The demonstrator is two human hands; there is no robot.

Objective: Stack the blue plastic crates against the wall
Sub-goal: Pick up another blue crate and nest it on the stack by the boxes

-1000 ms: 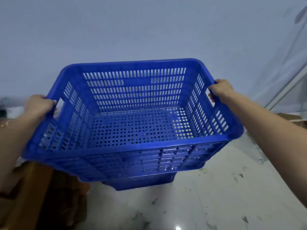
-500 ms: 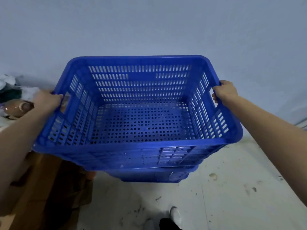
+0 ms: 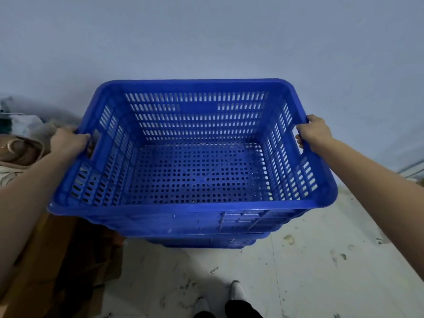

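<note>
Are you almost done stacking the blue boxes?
Nearly. One lower crate already sits by the wall. The left hand and right hand hold the top crate above it. Left: lower it in and let go.

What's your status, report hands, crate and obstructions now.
Left hand and right hand gripping top crate at side handles. Lower crates directly beneath, by wall. Cardboard close on left, not blocking.

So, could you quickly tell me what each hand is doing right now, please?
Left hand: closed on the left handle slot of the blue perforated plastic crate.
Right hand: closed on the same crate's right handle slot.
</note>
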